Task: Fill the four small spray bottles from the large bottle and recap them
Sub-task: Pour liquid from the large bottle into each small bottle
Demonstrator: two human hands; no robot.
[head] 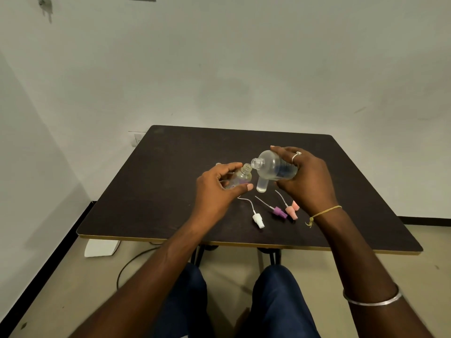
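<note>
Looking down from the head camera, I see two hands over a dark brown square tabletop (170,191). The left hand (217,186) holds a small clear plastic spray bottle (240,178), with fingers curled over its top side and the thumb under it. The small bottle has no cap and its open neck points up and to the right. The right hand (307,179) grips a large clear round plastic bottle (273,168) from the right, fingers curled round its fat body. The large bottle is tipped on its side with its open mouth pointing left, just beside the small bottle's neck. I cannot tell if the two touch or if anything is pouring.

A clear tube-shaped cap (262,186) stands upright just under the large bottle.

Four spray tops with thin white straws lie on the tabletop near me, between the two wrists: a white spray top (258,220), a purple spray top (279,212), a pink spray top (291,212) and a peach spray top (295,205). The pink and peach ones lie close together.

The rim of one more small clear bottle (218,164) peeks out behind the left hand.
</note>
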